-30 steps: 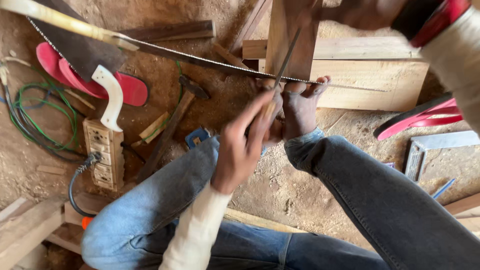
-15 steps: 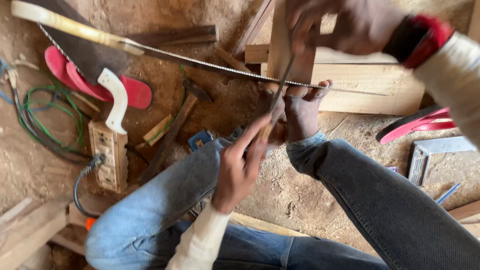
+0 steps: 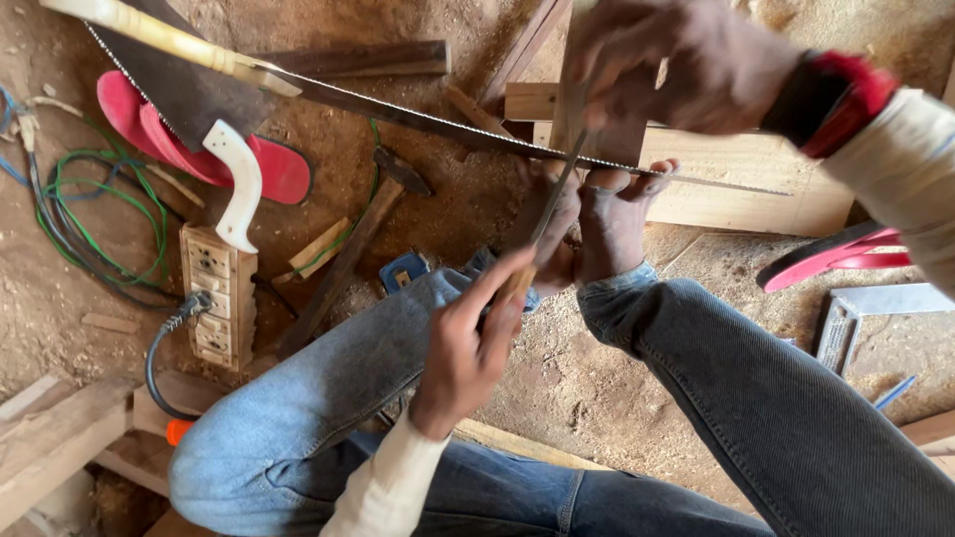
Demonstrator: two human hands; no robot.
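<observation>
The saw blade's (image 3: 418, 114) far end ran out of frame at upper left, and the file's (image 3: 557, 189) tip was lost behind the right hand (image 3: 686, 65). A hammer (image 3: 348, 259), red sandals (image 3: 199, 149) and a socket board (image 3: 217, 298) lay on the sawdust floor. Bare feet (image 3: 587, 224) pinned the blade against a plank (image 3: 746, 179). The left hand (image 3: 468, 348) was closed on the file's handle; the right hand gripped its upper end across the teeth.
</observation>
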